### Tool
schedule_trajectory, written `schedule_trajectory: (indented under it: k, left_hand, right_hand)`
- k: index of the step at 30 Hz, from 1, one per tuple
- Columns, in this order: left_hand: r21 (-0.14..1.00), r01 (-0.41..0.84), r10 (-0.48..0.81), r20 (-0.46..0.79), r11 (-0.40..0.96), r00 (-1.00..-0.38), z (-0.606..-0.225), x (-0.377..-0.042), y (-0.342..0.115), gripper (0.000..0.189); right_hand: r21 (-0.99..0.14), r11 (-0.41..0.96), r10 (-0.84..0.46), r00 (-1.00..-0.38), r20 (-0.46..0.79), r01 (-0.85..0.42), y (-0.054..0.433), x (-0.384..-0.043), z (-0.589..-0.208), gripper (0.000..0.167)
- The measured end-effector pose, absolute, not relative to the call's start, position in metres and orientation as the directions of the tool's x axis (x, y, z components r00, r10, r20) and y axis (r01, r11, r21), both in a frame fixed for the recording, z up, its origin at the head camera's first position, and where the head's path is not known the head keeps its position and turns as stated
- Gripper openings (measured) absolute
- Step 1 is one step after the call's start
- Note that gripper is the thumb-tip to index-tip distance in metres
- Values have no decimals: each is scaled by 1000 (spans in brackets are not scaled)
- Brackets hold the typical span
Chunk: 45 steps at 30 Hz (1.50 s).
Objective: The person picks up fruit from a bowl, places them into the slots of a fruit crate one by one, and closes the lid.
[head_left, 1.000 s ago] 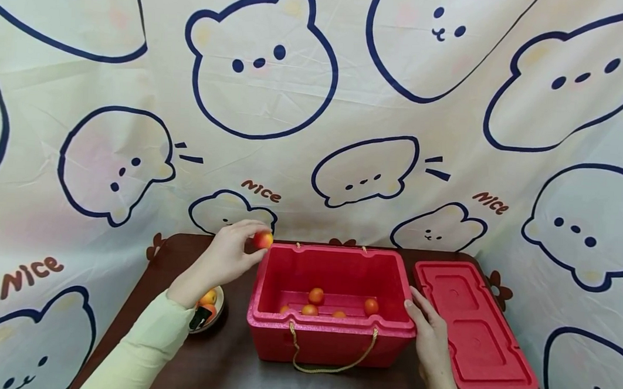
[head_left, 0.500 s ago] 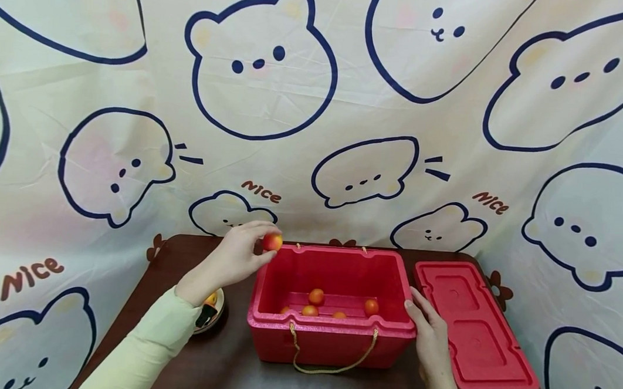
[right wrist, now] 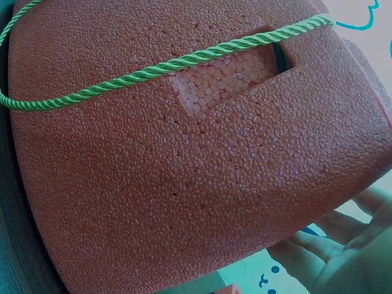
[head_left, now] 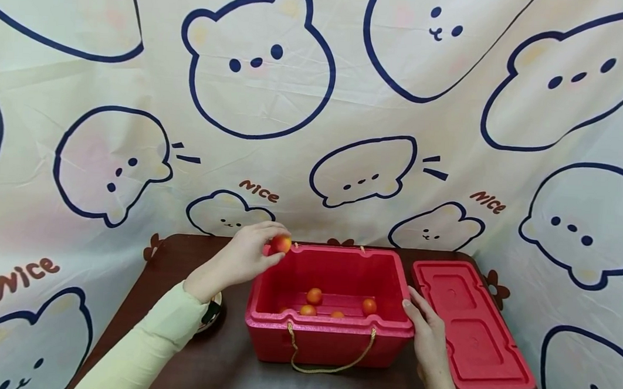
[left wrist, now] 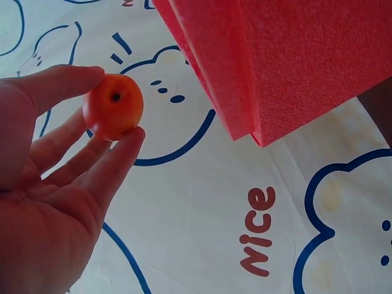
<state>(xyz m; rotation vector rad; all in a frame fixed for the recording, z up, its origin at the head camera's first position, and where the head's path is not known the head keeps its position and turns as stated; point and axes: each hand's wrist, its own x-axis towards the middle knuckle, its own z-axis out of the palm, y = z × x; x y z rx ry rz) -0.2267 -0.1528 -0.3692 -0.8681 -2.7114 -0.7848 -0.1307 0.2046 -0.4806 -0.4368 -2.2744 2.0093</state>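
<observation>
A small round red-and-yellow fruit (head_left: pixel 281 243) is pinched between the thumb and fingers of my left hand (head_left: pixel 247 251). That hand hangs over the back left corner of the red foam box (head_left: pixel 330 343); in the left wrist view, a dark dot marks the fruit (left wrist: pixel 114 109) and the box wall (left wrist: pixel 318 67) stands apart from it. Several orange round fruits (head_left: pixel 314 296) lie on the box floor, some partly hidden by the front rim. My right hand (head_left: pixel 431 336) rests against the box's right side, fingers fairly straight in the right wrist view.
The red lid (head_left: pixel 477 329) lies flat on the brown table (head_left: pixel 217 377), right of the box. A bowl (head_left: pixel 219 300) to the left is mostly hidden by my left sleeve. A rope handle (head_left: pixel 328 371) droops over the box front. A patterned cloth surrounds the table.
My left hand has moved a little to the right with the fruit, from the box's left edge to over its back left corner. The right hand stays on the box.
</observation>
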Motion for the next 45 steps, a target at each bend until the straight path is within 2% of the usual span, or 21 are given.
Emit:
schedule_trajectory:
  k: [26, 45]
  left_hand:
    - [354, 653, 602, 258, 669, -756, -364, -230, -128, 37]
    - [379, 678, 665, 189, 629, -722, -368, -231, -109, 39]
  right_hand:
    - [-980, 123, 258, -958, -122, 158, 205, -131, -482, 58]
    - [-976, 129, 275, -952, -132, 173, 205, -132, -482, 58]
